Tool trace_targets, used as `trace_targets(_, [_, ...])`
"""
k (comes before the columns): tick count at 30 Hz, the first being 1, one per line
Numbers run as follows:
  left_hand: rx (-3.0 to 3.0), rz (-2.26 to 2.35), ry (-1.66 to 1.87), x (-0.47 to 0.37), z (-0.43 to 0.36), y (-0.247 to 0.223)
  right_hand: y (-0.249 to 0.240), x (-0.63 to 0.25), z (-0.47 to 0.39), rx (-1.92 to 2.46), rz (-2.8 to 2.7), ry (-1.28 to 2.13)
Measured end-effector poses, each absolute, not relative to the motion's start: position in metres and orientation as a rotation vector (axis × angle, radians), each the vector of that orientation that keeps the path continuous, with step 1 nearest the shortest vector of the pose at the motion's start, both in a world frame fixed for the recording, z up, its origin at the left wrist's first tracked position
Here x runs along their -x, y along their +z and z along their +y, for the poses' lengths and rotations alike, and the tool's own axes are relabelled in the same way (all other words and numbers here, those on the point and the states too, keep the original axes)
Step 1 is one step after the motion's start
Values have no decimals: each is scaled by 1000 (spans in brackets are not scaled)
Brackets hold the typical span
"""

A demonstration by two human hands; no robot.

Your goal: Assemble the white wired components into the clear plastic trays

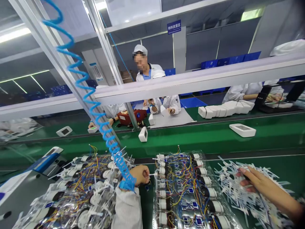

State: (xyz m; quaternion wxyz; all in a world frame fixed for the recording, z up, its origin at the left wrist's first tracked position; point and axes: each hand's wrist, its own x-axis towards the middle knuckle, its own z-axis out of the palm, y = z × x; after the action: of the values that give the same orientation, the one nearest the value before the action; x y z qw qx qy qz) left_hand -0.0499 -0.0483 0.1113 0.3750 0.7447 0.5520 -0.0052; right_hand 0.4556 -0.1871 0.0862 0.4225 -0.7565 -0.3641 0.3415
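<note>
My left hand (139,175), in a white sleeve, is closed between the two trays, its fingers pinched on a thin white tube end beside a small dark part. Its fingertips are close to the left edge of the right clear tray (183,190), which holds rows of white-and-black cylindrical parts with coloured wires. At the right, my right hand (252,179) reaches over a loose pile of translucent white strips (228,181), its fingers curled round a dark, thin item with a cord trailing down. What exactly it holds is partly hidden.
Another wired tray (81,190) lies at the left beside a grey-blue machine (28,190). A blue coiled hose (95,108) hangs by a metal post. Behind, white devices (242,130) sit on the green belt (181,140); co-workers (152,71) are across it.
</note>
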Motion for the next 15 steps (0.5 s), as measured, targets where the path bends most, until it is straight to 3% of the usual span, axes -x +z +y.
trace_targets(3, [-1887,1479,15,52,-47,108,90,-456,-190,1735,-841,1001])
trace_targets(15, [-2101,1906,292,52,-30,112,122,-461,-203,1629,-842,930])
